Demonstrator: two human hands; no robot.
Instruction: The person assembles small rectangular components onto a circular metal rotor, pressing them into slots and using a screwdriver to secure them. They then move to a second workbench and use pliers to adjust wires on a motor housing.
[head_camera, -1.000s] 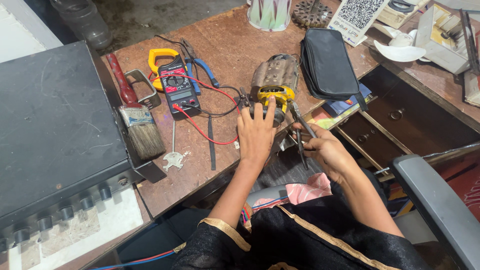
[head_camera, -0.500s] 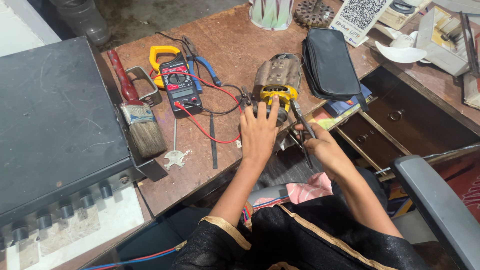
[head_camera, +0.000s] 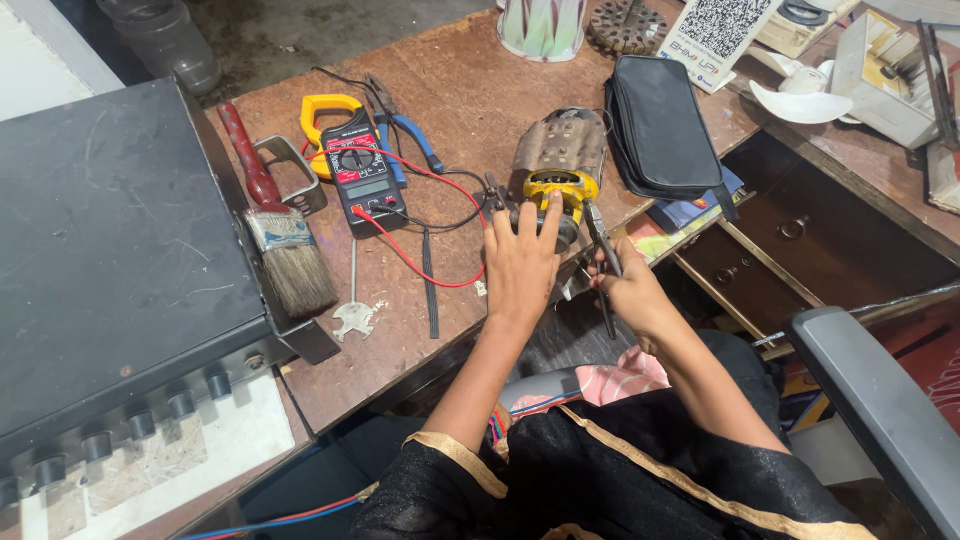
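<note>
nearest the camera sits the person in a black garment with gold trim, a pink cloth (head_camera: 622, 378) on the lap. both forearms reach up to the edge of a worn wooden table (head_camera: 455, 90). the left hand (head_camera: 520, 262) lies flat with its fingers spread, fingertips resting on the small motor (head_camera: 555, 160), a ribbed brownish body with a yellow end piece, which sits at the table's front edge right of centre. the right hand (head_camera: 628, 290) is closed around a pair of pliers (head_camera: 603, 250), whose dark handles point down from the fist while the tip points toward the motor; whether the tip touches it cannot be told. left of the hands lie a thin dark probe (head_camera: 429, 285) and a red wire (head_camera: 405, 250) leading to a clamp meter (head_camera: 358, 175) with a yellow jaw. further left a paintbrush (head_camera: 280, 240) with a red handle lies beside a large dark metal box (head_camera: 110, 250). blue-handled pliers (head_camera: 410, 135) lie behind the meter. right of the motor rests a black pouch (head_camera: 665, 125), and below it an open wooden drawer (head_camera: 800, 240).
</note>
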